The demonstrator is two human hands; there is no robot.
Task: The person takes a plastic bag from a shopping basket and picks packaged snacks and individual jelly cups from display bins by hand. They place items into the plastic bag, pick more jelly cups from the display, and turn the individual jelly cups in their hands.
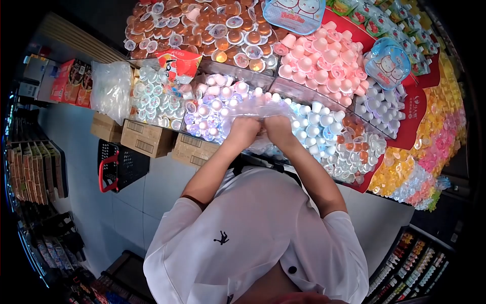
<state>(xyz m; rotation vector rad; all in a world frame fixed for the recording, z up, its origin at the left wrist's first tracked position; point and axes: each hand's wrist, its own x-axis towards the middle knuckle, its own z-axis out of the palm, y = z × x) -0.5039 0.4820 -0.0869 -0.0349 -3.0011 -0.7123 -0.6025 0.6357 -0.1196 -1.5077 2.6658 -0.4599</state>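
Both my hands are close together over the front of a display of small jelly cups. My left hand (244,133) is closed on a clear plastic bag (260,108), and my right hand (278,130) grips the same bag just beside it. The clear film spreads above and below my fists. Purple and white cups (208,112) lie to the left of my hands, pale blue and white cups (317,126) to the right. Pink cups (324,61) are piled behind on the right. What the bag holds is hard to make out.
Brown jelly cups (223,30) fill the back bin. A red snack bag (178,66) and another clear bag (111,91) lie left. Cardboard boxes (147,138) and a black basket with a red handle (132,164) are below the display's left edge.
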